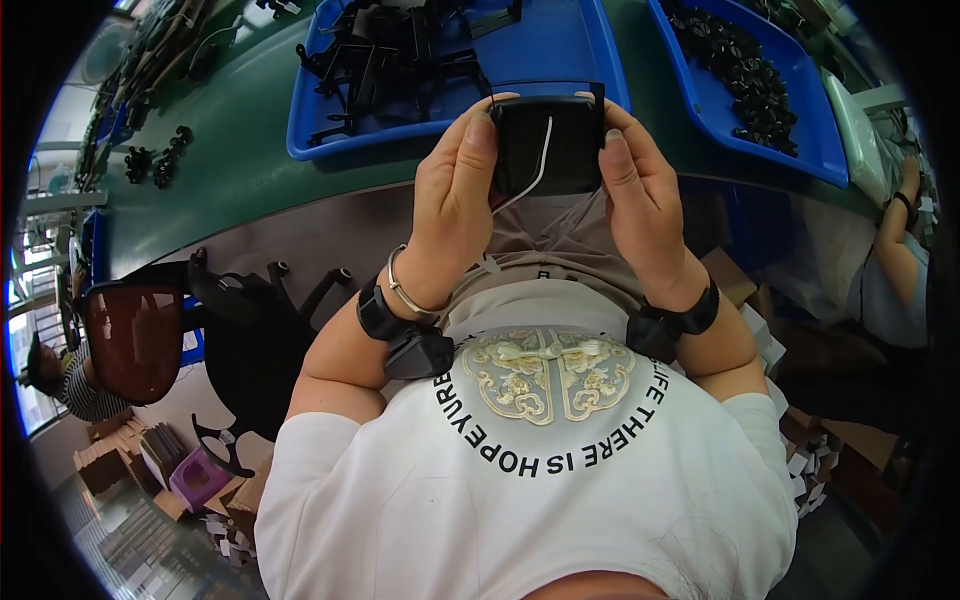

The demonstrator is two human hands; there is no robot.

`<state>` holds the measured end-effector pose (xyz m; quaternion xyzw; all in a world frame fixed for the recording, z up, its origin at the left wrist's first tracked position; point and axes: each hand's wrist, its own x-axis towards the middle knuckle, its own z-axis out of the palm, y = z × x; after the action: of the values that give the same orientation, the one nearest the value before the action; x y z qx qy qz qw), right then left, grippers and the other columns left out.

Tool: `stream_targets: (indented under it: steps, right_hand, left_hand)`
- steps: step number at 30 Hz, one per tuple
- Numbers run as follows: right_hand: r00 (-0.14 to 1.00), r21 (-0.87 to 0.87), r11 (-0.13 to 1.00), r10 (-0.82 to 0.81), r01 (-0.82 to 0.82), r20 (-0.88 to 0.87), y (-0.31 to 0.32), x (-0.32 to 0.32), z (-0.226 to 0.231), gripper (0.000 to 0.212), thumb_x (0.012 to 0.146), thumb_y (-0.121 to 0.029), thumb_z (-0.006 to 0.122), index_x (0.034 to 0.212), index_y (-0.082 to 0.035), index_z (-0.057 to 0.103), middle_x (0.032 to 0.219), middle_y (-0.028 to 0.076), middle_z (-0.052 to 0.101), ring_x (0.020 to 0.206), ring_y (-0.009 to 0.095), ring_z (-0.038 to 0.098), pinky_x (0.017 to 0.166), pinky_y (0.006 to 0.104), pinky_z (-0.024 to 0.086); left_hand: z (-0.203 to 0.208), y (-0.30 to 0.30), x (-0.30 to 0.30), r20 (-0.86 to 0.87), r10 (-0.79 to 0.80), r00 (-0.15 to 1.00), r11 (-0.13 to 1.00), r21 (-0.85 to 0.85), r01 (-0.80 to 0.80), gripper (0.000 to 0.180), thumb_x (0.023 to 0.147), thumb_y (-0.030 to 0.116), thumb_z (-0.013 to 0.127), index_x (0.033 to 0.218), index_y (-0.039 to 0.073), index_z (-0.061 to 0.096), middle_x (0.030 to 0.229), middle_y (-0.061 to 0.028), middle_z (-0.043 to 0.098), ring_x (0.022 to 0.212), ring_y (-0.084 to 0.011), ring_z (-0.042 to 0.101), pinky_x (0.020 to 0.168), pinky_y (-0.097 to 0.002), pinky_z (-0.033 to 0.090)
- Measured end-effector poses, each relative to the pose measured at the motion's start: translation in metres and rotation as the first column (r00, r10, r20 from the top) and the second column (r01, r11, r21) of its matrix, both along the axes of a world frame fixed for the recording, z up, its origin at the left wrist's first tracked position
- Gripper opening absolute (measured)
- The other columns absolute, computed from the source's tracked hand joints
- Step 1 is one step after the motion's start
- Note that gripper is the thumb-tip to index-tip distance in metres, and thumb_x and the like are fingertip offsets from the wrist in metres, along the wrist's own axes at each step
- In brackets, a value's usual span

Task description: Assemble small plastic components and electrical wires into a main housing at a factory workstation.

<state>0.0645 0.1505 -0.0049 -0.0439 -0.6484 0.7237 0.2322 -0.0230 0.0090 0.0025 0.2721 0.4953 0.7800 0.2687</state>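
Observation:
Between my two hands is a flat black rectangular plastic part (522, 150) with upright tabs along its far edge. A thin white cable (545, 155) lies across its face and hangs off the near left corner. My left hand (458, 190) grips the left edge, thumb on top and fingers curled behind. On the right edge, my right hand (643, 190) holds it the same way. The part is held up just in front of the near rim of a blue tray (575, 45), which contains a heap of black plastic brackets (385, 60). The fingertips behind the part are mostly hidden.
A second blue tray (825, 160) at the right holds many small black pieces (740, 75). Small black parts (160, 160) lie on the green table (235, 190) at left. An office chair (240, 340) stands left of me. Another person's arm (900, 235) shows at far right.

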Motion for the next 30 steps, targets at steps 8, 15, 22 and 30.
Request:
stream_targets:
  steps: [8, 15, 22, 30]
  right_hand:
    - [0.999, 0.005, 1.000, 0.023, -0.023, 0.031, 0.001, -0.008, 0.004, 0.040, 0.098, -0.029, 0.036, 0.131, -0.006, 0.039, 0.098, -0.002, 0.058, 0.071, 0.000, 0.051, 0.057, 0.0142, 0.041]
    - [0.999, -0.265, 0.963, 0.045, -0.045, -0.004, -0.005, -0.011, -0.001, 0.037, 0.098, -0.028, 0.037, 0.129, -0.009, 0.041, 0.093, -0.002, 0.058, 0.066, 0.000, 0.050, 0.052, 0.0140, 0.040]
    - [0.992, -0.167, 0.985, 0.059, -0.040, 0.110, 0.000, -0.005, 0.001, 0.036, 0.098, -0.027, 0.037, 0.129, -0.009, 0.039, 0.092, -0.001, 0.058, 0.063, 0.002, 0.051, 0.051, 0.0158, 0.041]
    - [0.992, -0.312, 0.950, 0.039, 0.001, 0.120, -0.012, -0.010, 0.019, 0.032, 0.098, -0.029, 0.037, 0.122, -0.009, 0.043, 0.080, -0.002, 0.054, 0.055, 0.001, 0.045, 0.048, 0.0151, 0.037]
  left_hand:
    - [-0.014, 0.006, -0.001, -0.282, 0.191, 0.940, 0.960, -0.147, -0.239, 0.039, 0.099, 0.022, 0.035, 0.129, -0.001, 0.042, 0.090, -0.0007, 0.056, 0.073, -0.0030, 0.048, 0.064, -0.0152, 0.039]
    - [-0.022, 0.004, -0.006, -0.553, 0.241, 0.797, 0.949, -0.039, -0.314, 0.039, 0.097, 0.018, 0.037, 0.131, -0.001, 0.038, 0.097, -0.0061, 0.059, 0.076, -0.0064, 0.050, 0.069, -0.0190, 0.043]
    - [-0.007, 0.005, -0.005, -0.053, 0.068, 0.996, 0.997, -0.021, -0.069, 0.041, 0.099, 0.023, 0.035, 0.131, -0.002, 0.038, 0.107, -0.0055, 0.055, 0.088, -0.0075, 0.049, 0.080, -0.0197, 0.041]
    - [-0.013, 0.010, 0.000, -0.143, 0.211, 0.967, 0.977, 0.021, -0.210, 0.041, 0.098, 0.025, 0.037, 0.130, -0.002, 0.040, 0.113, -0.0041, 0.053, 0.096, -0.0071, 0.051, 0.084, -0.0200, 0.043]
